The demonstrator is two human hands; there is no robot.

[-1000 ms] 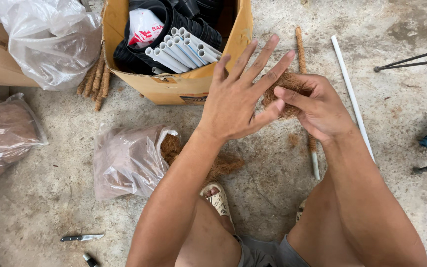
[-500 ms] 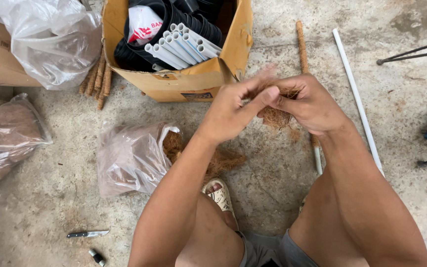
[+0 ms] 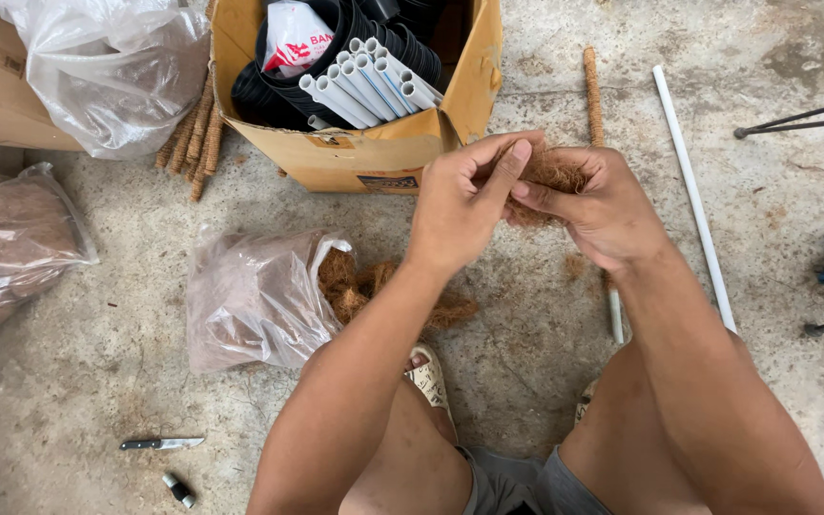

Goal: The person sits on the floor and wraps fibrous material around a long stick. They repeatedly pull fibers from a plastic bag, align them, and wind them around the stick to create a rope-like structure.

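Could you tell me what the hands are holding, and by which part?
Both hands pinch a fibre clump: right cups its underside, left grips its top edge.

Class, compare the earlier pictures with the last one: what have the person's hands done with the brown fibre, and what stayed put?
The left hand, open a second ago, has closed onto the fibre clump held by the right hand. The cardboard box, fibre bag and knife stayed.

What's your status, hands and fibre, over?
Left hand and right hand both gripping brown coconut-fibre clump. Held above concrete floor. Nothing in the way.
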